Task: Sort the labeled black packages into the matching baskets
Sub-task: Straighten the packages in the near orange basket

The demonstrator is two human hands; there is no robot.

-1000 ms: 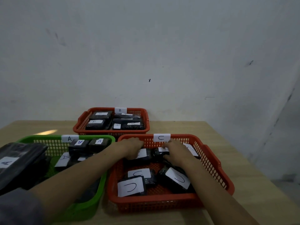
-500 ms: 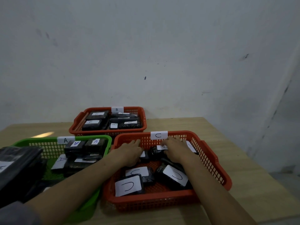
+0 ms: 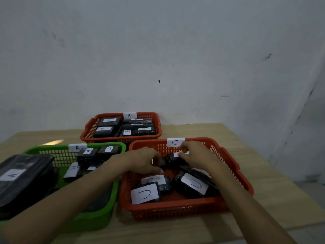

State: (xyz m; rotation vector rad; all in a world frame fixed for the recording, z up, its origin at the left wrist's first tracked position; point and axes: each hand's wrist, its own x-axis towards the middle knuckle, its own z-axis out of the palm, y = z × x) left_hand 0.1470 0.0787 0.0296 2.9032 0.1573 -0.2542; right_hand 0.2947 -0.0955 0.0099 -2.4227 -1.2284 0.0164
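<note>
Both hands are inside the orange basket marked C (image 3: 233, 171). My left hand (image 3: 144, 162) and my right hand (image 3: 195, 155) hold the two ends of a black package (image 3: 171, 161) at the basket's far side; its white label shows under my right fingers. Several black packages labelled C (image 3: 146, 192) lie in the near half of that basket. The green basket marked A (image 3: 112, 196) on the left holds packages labelled A (image 3: 88, 154). The orange basket marked B (image 3: 121, 138) at the back holds packages labelled B.
A large black package with a white label (image 3: 21, 178) rests over the left end of the green basket. The wooden table (image 3: 246, 150) ends close on the right and near edge. A white wall stands right behind the B basket.
My hands drew slightly closer to me and gathered on the package at the far side of the C basket. The camera view shifted a little.
</note>
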